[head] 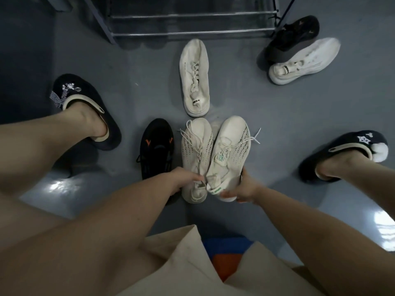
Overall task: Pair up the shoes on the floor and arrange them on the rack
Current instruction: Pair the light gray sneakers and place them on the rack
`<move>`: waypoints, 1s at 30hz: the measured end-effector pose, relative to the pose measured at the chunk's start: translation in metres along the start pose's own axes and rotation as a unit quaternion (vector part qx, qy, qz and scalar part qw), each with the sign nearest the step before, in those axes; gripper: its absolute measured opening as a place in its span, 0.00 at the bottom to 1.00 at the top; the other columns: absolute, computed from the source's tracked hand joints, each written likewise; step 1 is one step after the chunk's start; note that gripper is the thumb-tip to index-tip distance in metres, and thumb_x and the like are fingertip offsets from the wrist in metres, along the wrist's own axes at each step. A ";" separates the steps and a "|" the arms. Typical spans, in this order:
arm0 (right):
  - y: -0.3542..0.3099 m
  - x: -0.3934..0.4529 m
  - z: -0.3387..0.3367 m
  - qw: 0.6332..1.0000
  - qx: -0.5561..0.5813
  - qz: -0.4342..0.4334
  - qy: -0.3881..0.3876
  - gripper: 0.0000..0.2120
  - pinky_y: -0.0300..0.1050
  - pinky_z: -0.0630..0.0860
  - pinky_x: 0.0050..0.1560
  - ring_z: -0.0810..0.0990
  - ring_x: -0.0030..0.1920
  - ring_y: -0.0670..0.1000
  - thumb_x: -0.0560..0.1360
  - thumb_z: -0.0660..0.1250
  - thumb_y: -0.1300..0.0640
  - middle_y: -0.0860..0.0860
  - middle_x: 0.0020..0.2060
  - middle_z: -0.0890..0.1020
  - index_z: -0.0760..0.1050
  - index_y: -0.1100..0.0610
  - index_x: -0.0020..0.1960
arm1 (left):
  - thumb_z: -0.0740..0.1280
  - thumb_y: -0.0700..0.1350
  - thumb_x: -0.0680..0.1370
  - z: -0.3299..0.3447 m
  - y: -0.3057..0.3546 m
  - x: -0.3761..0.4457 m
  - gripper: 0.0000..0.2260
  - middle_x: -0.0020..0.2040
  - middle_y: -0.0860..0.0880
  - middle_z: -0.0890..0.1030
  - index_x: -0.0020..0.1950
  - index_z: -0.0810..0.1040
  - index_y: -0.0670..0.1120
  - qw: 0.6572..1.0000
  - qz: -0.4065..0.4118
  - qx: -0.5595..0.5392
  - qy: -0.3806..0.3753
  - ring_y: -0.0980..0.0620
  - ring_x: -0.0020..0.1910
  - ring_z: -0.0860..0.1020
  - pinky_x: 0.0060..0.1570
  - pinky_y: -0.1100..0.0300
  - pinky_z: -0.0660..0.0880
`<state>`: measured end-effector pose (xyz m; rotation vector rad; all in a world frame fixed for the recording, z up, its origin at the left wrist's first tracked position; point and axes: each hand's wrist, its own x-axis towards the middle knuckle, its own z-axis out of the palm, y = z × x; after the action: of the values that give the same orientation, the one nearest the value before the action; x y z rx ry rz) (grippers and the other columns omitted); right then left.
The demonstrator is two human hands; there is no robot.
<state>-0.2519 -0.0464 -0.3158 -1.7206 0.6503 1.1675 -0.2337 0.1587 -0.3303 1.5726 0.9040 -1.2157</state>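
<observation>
Two cream knit sneakers with dotted sides lie side by side in front of me. My left hand (183, 177) grips the left cream sneaker (195, 154) at its tongue. My right hand (243, 189) holds the right cream sneaker (229, 150) by its heel, tilted against the other. Beside them on the left lies a black sneaker with orange marks (157, 146). A plain white sneaker (194, 75) lies farther ahead. At the back right, a second black sneaker (292, 38) rests against another white sneaker (305, 60). The metal shoe rack (192, 33) stands at the top.
My two feet in dark slippers are planted wide, the left slipper (85, 110) and the right slipper (346, 154). Grey glossy floor (267, 116) surrounds the shoes. A dark rack leg (286, 11) slants at the upper right.
</observation>
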 end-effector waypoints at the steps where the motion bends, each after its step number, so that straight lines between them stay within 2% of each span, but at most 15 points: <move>1: 0.001 -0.001 0.002 1.000 -0.007 -0.010 0.003 0.52 0.43 0.78 0.34 0.73 0.59 0.54 0.61 0.80 0.62 0.48 0.62 0.71 0.50 0.49 0.74 | 0.75 0.43 0.70 0.001 -0.002 0.002 0.32 0.68 0.45 0.72 0.70 0.66 0.39 1.000 0.001 -0.009 -0.007 0.45 0.67 0.70 0.59 0.58 0.66; 5: 0.004 -0.001 0.002 0.999 -0.020 -0.046 0.016 0.54 0.34 0.73 0.38 0.72 0.59 0.51 0.61 0.80 0.63 0.48 0.62 0.70 0.48 0.52 0.75 | 0.79 0.42 0.62 0.003 -0.010 0.002 0.36 0.65 0.48 0.75 0.67 0.68 0.42 0.998 -0.002 -0.051 -0.039 0.46 0.62 0.74 0.59 0.54 0.69; 7: 0.004 -0.002 -0.002 0.999 -0.015 -0.051 0.003 0.60 0.42 0.78 0.45 0.72 0.62 0.52 0.56 0.82 0.62 0.48 0.65 0.70 0.46 0.50 0.76 | 0.79 0.41 0.60 0.003 -0.011 0.003 0.37 0.63 0.46 0.77 0.67 0.69 0.43 0.995 0.002 -0.074 -0.063 0.47 0.59 0.77 0.57 0.53 0.73; 9: 0.002 -0.005 -0.009 0.999 0.019 -0.026 -0.024 0.65 0.56 0.79 0.53 0.73 0.63 0.55 0.51 0.82 0.59 0.46 0.66 0.70 0.45 0.43 0.76 | 0.78 0.38 0.62 0.003 -0.011 0.000 0.36 0.62 0.45 0.78 0.67 0.69 0.42 0.994 0.010 -0.083 -0.077 0.48 0.59 0.78 0.54 0.56 0.75; 11: -0.002 -0.009 -0.017 0.997 0.068 0.005 -0.045 0.60 0.57 0.79 0.53 0.73 0.64 0.56 0.58 0.80 0.65 0.45 0.67 0.69 0.47 0.39 0.76 | 0.78 0.38 0.62 0.005 -0.008 -0.008 0.34 0.61 0.46 0.79 0.67 0.70 0.40 0.993 0.012 -0.079 -0.090 0.50 0.58 0.78 0.52 0.59 0.75; 13: -0.006 -0.015 -0.028 0.994 0.088 0.025 -0.060 0.53 0.48 0.81 0.46 0.75 0.62 0.55 0.66 0.75 0.70 0.46 0.67 0.70 0.48 0.40 0.76 | 0.78 0.39 0.64 0.009 -0.006 -0.016 0.32 0.60 0.47 0.80 0.65 0.72 0.40 0.992 0.018 -0.078 -0.096 0.51 0.55 0.78 0.49 0.61 0.75; 15: -0.009 -0.020 -0.038 0.991 0.102 0.031 -0.078 0.46 0.43 0.80 0.40 0.77 0.58 0.55 0.69 0.72 0.71 0.49 0.64 0.74 0.53 0.42 0.75 | 0.82 0.45 0.58 0.014 -0.003 -0.022 0.38 0.59 0.46 0.80 0.65 0.71 0.40 0.991 0.030 -0.080 -0.098 0.49 0.56 0.79 0.57 0.55 0.75; 16: -0.010 -0.022 -0.043 0.990 0.111 0.032 -0.087 0.44 0.43 0.79 0.43 0.77 0.57 0.55 0.70 0.71 0.70 0.49 0.63 0.75 0.55 0.42 0.75 | 0.83 0.48 0.53 0.017 -0.002 -0.022 0.44 0.59 0.46 0.80 0.65 0.71 0.41 0.991 0.038 -0.084 -0.099 0.47 0.56 0.79 0.59 0.50 0.75; 18: -0.011 -0.027 -0.047 0.986 0.128 0.033 -0.099 0.41 0.47 0.77 0.52 0.77 0.58 0.54 0.71 0.71 0.69 0.50 0.62 0.77 0.58 0.44 0.74 | 0.84 0.49 0.49 0.021 0.002 -0.025 0.49 0.59 0.46 0.80 0.67 0.69 0.43 0.986 0.054 -0.116 -0.103 0.46 0.55 0.81 0.57 0.45 0.76; 19: -0.013 -0.029 -0.048 0.985 0.133 0.029 -0.103 0.38 0.47 0.77 0.53 0.78 0.57 0.53 0.72 0.70 0.68 0.50 0.61 0.78 0.59 0.45 0.74 | 0.84 0.48 0.53 0.022 0.005 -0.031 0.46 0.60 0.46 0.80 0.67 0.67 0.43 0.983 0.063 -0.136 -0.102 0.46 0.55 0.81 0.55 0.45 0.77; 21: -0.017 -0.037 -0.048 0.984 0.138 0.015 -0.107 0.32 0.45 0.77 0.49 0.78 0.54 0.51 0.73 0.69 0.65 0.49 0.57 0.79 0.63 0.47 0.72 | 0.80 0.48 0.61 0.021 0.010 -0.041 0.38 0.60 0.46 0.79 0.67 0.67 0.45 0.978 0.080 -0.163 -0.099 0.46 0.56 0.80 0.54 0.47 0.77; 24: -0.026 -0.050 -0.047 0.977 0.189 0.000 -0.100 0.21 0.43 0.81 0.41 0.80 0.48 0.50 0.75 0.67 0.62 0.51 0.53 0.79 0.69 0.52 0.66 | 0.75 0.55 0.66 0.018 0.016 -0.053 0.28 0.56 0.46 0.82 0.63 0.76 0.47 0.971 0.096 -0.174 -0.135 0.49 0.54 0.81 0.54 0.54 0.76; 26: -0.031 -0.057 -0.046 0.967 0.242 0.001 -0.079 0.16 0.45 0.81 0.46 0.80 0.46 0.50 0.76 0.67 0.61 0.52 0.50 0.79 0.71 0.54 0.62 | 0.70 0.55 0.71 0.016 0.020 -0.060 0.20 0.54 0.46 0.83 0.59 0.79 0.47 0.964 0.114 -0.197 -0.140 0.50 0.53 0.81 0.53 0.57 0.76; 28: -0.035 -0.065 -0.044 0.957 0.283 0.004 -0.056 0.10 0.45 0.79 0.48 0.79 0.44 0.50 0.76 0.66 0.61 0.51 0.47 0.78 0.73 0.55 0.56 | 0.71 0.55 0.70 0.016 0.023 -0.065 0.21 0.55 0.45 0.83 0.60 0.79 0.46 0.958 0.139 -0.213 -0.129 0.48 0.56 0.80 0.58 0.53 0.75; 30: -0.038 -0.071 -0.041 0.954 0.297 -0.001 -0.038 0.08 0.42 0.79 0.42 0.78 0.43 0.50 0.76 0.65 0.61 0.51 0.45 0.78 0.73 0.55 0.54 | 0.75 0.52 0.64 0.016 0.025 -0.072 0.26 0.56 0.44 0.82 0.60 0.79 0.45 0.957 0.157 -0.214 -0.121 0.45 0.57 0.79 0.62 0.49 0.74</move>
<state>-0.2332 -0.0720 -0.2311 -1.1605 0.8496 0.9070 -0.2327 0.1348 -0.2557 1.1375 0.6708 -0.8899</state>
